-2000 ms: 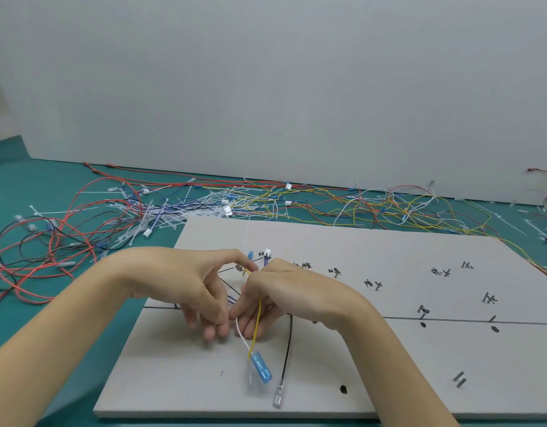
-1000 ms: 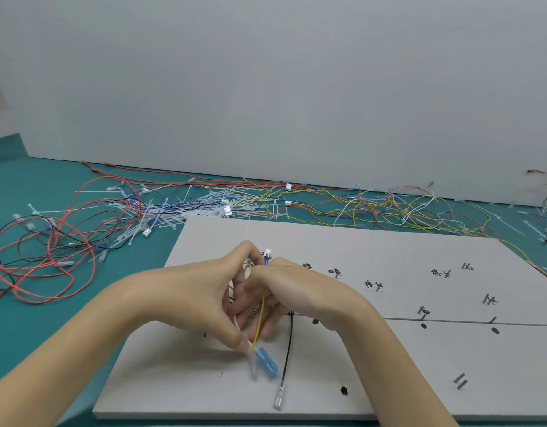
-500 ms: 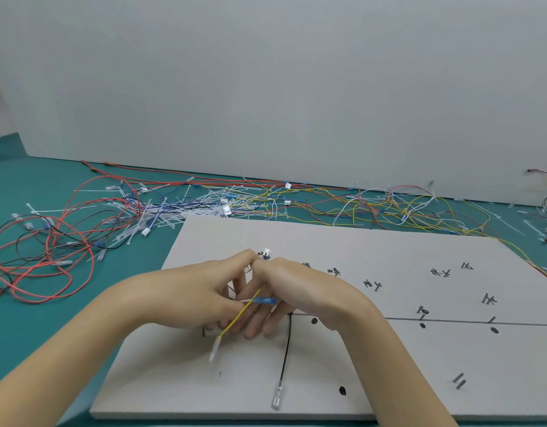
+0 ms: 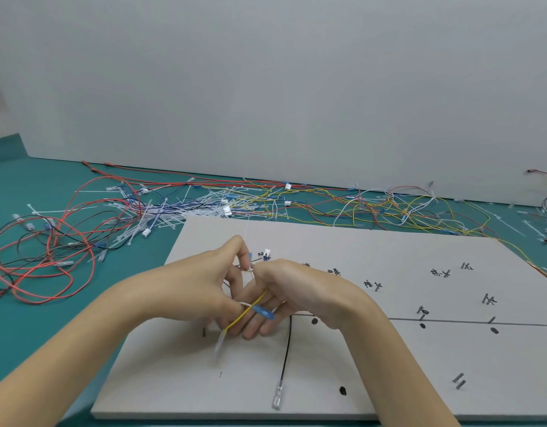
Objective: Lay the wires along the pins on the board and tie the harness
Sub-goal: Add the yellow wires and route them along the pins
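While both hands meet over the near-left part of the grey board (image 4: pixel 389 248), the left hand (image 4: pixel 201 291) pinches something small and pale between thumb and forefinger at the far side of the grasp, and what exactly it is cannot be made out. Beside it and touching it, the right hand (image 4: pixel 293 288) curls its fingers round a yellow wire (image 4: pixel 250 309), which runs down and to the left from that hand to a blurred clear terminal (image 4: pixel 219 342) hanging just above the board. A blue sleeved terminal (image 4: pixel 263 312) lies across the right hand's fingers, next to a thin white wire (image 4: pixel 244 303). To the right of the hands, a black wire (image 4: pixel 287 349) runs straight toward the near edge of the board and ends in a clear terminal (image 4: pixel 277 399). Dark pins (image 4: pixel 458 380) and handwritten marks are scattered over the right half of the board, with a drawn line crossing it. Beyond the board, on the teal counter (image 4: pixel 35 328), lies a tangle of red wires (image 4: pixel 50 260) at the left, a heap of white cable ties (image 4: pixel 161 214) in the middle, and loose yellow wires (image 4: pixel 389 208) at the far right.
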### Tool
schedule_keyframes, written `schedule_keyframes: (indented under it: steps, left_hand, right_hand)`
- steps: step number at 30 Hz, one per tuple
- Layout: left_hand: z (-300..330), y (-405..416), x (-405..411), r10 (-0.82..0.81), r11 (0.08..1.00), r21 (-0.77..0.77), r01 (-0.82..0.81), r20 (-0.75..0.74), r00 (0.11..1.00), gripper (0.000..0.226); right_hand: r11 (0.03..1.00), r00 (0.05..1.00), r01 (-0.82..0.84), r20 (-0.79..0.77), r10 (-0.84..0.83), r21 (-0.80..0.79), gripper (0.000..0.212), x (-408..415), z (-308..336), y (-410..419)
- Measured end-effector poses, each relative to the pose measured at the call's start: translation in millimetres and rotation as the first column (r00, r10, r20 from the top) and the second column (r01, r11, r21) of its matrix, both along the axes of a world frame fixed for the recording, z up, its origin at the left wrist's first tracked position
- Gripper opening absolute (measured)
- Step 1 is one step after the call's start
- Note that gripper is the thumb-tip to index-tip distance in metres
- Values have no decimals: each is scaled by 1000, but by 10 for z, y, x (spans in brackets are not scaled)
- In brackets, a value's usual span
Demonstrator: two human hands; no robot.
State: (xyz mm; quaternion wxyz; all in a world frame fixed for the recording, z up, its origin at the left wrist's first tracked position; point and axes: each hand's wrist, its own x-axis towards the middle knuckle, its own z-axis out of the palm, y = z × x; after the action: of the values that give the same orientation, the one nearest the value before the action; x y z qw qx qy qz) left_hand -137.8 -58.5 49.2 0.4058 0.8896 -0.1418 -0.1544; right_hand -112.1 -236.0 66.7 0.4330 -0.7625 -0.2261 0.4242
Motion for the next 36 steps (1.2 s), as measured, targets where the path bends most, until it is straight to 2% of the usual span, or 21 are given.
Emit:
schedule_keyframes:
  steps: [4,11,14,16,19,23,27,31,36]
  left_hand:
    - [14,6,-4,-22,1000,0,22,44,999,27]
    - [-6,41,46,3,1000,-17,-3,25,1000,25]
    - [-31,20,58,29,1000,-6,-29,44,999,20]
    - [-39,9,57,60,998,9,-61,106,993,16]
    - [-29,10,61,89,992,59,-114,317,944,14]
    - [-17,-19,49,53,996,43,-77,398,916,13]
    - [-44,-22,67,40,996,61,-69,386,921,12]
    - [-39,7,68,8,994,101,-41,313,950,11]
    - [-35,-14,43,-2,987,153,-40,264,964,7]
  right_hand:
    - [1000,1000,26,17,-26,6,63,-18,-6,17]
    - [1000,999,2,42,-2,0,63,-37,10,16]
    - [1000,999,-2,51,3,-13,53,-43,30,14]
    - [1000,999,9,49,-8,-18,50,-43,35,8]
    - [999,998,42,55,-41,-21,47,-51,24,17]
    - [999,995,48,83,-46,-22,38,-74,37,29]
    - [997,994,53,97,-48,-49,31,-92,51,20]
    - [986,982,28,189,4,-165,20,-129,86,-7]
    - [994,977,-4,213,27,-109,20,-115,29,-19]
